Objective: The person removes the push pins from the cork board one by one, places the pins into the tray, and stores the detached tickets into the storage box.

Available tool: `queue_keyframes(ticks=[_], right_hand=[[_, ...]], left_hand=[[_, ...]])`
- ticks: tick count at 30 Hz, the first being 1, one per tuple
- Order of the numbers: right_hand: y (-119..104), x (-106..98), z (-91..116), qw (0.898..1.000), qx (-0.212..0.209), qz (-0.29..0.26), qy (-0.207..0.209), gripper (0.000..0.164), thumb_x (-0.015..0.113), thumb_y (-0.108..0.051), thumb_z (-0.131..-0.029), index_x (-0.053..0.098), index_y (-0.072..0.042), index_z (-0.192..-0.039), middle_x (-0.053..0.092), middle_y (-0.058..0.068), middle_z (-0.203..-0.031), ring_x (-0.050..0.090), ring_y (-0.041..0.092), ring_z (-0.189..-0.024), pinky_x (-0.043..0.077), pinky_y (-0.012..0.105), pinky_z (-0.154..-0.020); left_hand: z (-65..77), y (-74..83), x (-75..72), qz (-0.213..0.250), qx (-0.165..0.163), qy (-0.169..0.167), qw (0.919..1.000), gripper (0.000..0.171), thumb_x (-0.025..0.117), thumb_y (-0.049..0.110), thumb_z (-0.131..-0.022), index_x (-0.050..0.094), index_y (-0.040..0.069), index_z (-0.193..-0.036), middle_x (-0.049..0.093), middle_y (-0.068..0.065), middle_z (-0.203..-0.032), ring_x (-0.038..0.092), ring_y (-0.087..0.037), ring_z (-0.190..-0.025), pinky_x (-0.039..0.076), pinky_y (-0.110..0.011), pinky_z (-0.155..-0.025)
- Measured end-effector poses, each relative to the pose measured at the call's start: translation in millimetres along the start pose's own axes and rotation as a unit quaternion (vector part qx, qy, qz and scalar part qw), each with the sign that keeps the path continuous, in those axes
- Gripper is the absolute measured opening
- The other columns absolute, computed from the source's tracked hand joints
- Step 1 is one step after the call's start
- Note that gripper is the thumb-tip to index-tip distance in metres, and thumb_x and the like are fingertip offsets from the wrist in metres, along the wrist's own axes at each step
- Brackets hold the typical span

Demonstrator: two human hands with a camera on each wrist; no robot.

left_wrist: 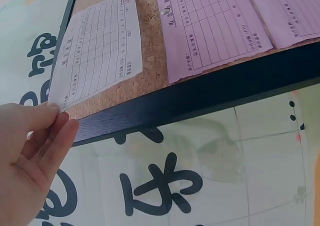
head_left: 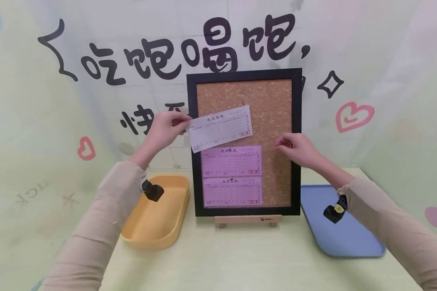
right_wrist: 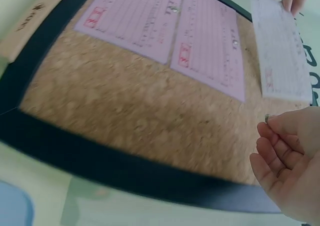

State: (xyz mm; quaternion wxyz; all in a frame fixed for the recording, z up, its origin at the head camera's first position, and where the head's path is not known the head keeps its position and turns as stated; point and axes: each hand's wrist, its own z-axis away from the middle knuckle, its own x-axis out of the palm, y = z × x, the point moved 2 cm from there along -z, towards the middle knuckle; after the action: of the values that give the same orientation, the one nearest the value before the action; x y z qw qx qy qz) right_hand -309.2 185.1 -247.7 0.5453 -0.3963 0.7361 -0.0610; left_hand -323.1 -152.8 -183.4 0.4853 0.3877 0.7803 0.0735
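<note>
My left hand (head_left: 165,128) pinches a white receipt slip (head_left: 221,128) by its left end. The slip slants up to the right in front of a black-framed cork board (head_left: 271,105). Two pink receipt slips, an upper one (head_left: 230,162) and a lower one (head_left: 232,194), are fixed below it, each by a silver pushpin near its top edge. To the right of the slips, my right hand (head_left: 300,148) is raised before the board. Between its thumb and index finger it pinches a small silver pushpin (right_wrist: 267,118); its other fingers are loosely bent.
The board leans upright on a small wooden easel (head_left: 247,219) on a pale table (head_left: 218,262). A yellow tray (head_left: 153,238) stands to the left, partly under my left forearm. A blue tray (head_left: 349,242) lies to the right. Behind is a wall covering with black lettering.
</note>
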Motion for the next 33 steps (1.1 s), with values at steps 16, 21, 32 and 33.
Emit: queue_keyframes(ticks=[16,21,32,33], right_hand=[[41.8,-14.3,46.9,1.0,-0.002,0.031,0.004,0.008,0.059,-0.004,-0.085,0.064,0.003,-0.087,0.064,0.01,-0.079,0.055,0.022,-0.073,0.046,0.023,-0.063],[52.4,-19.1,59.2,0.999,0.008,0.044,0.011,0.007,0.06,-0.002,-0.084,0.065,0.002,-0.087,0.064,0.01,-0.08,0.055,0.018,-0.072,0.047,0.021,-0.064],[75.0,-15.5,90.8,0.999,0.044,0.029,0.0,0.009,0.062,-0.003,-0.083,0.065,0.004,-0.088,0.064,0.007,-0.08,0.054,0.007,-0.069,0.047,0.02,-0.057],[76.7,-14.9,92.6,0.998,0.048,0.029,-0.001,0.009,0.062,-0.003,-0.083,0.064,0.004,-0.088,0.064,0.008,-0.08,0.054,0.008,-0.069,0.047,0.02,-0.057]], left_hand=[[63.4,-56.8,-24.3,0.042,-0.047,-0.007,0.998,0.019,0.055,-0.004,-0.086,0.063,-0.011,-0.102,0.063,-0.026,-0.099,0.061,-0.031,-0.081,0.054,-0.024,-0.062],[81.7,-73.2,-34.7,0.028,-0.059,0.007,0.9979,0.021,0.056,-0.001,-0.087,0.063,-0.01,-0.104,0.063,-0.025,-0.098,0.06,-0.022,-0.079,0.053,-0.018,-0.06],[120.6,-105.2,-51.1,0.009,-0.094,0.051,0.9942,0.024,0.057,0.004,-0.087,0.061,-0.011,-0.106,0.062,-0.026,-0.097,0.052,0.008,-0.07,0.05,-0.011,-0.058],[124.0,-108.3,-51.8,0.008,-0.095,0.056,0.9938,0.024,0.057,0.003,-0.087,0.061,-0.011,-0.106,0.062,-0.026,-0.096,0.052,0.009,-0.07,0.05,-0.011,-0.058]])
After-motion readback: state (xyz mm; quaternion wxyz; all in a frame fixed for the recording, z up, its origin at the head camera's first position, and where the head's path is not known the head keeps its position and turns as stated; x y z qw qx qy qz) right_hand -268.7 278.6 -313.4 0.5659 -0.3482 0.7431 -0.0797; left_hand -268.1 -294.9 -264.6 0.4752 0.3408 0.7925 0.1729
